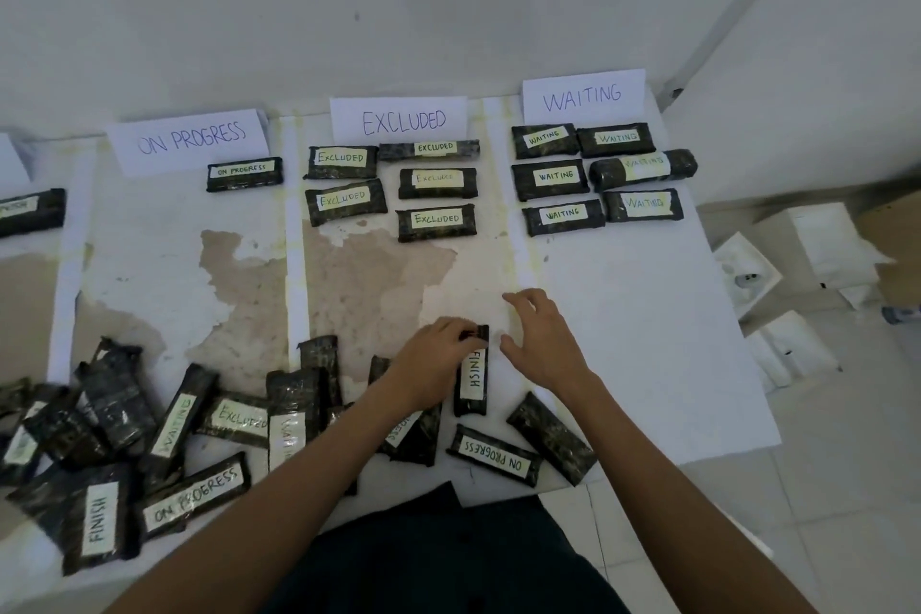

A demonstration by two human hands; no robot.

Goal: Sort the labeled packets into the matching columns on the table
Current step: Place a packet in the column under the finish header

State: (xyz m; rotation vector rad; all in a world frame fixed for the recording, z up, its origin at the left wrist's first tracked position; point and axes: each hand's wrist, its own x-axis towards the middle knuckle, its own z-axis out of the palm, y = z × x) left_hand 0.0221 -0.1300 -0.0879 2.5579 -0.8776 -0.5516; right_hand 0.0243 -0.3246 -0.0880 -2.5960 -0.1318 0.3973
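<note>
A dark packet labelled FINISH [472, 376] lies lengthwise near the table's front. My left hand [431, 361] grips its far end with curled fingers. My right hand [540, 339] hovers just right of it, fingers spread and holding nothing. Paper signs mark the columns: ON PROGRESS [192, 140], EXCLUDED [402, 120], WAITING [582, 96]. One packet [244, 173] lies under ON PROGRESS, several under EXCLUDED [437, 183] and several under WAITING [550, 179]. A FINISH packet [30, 210] lies at the far left. A loose pile of packets [174, 429] covers the front left.
An ON PROGRESS packet [493, 460] and an unlabelled-side packet [550, 436] lie by the front edge. The table [648, 339] ends at the right, where white boxes [807, 254] sit on the floor. A wall stands behind the signs.
</note>
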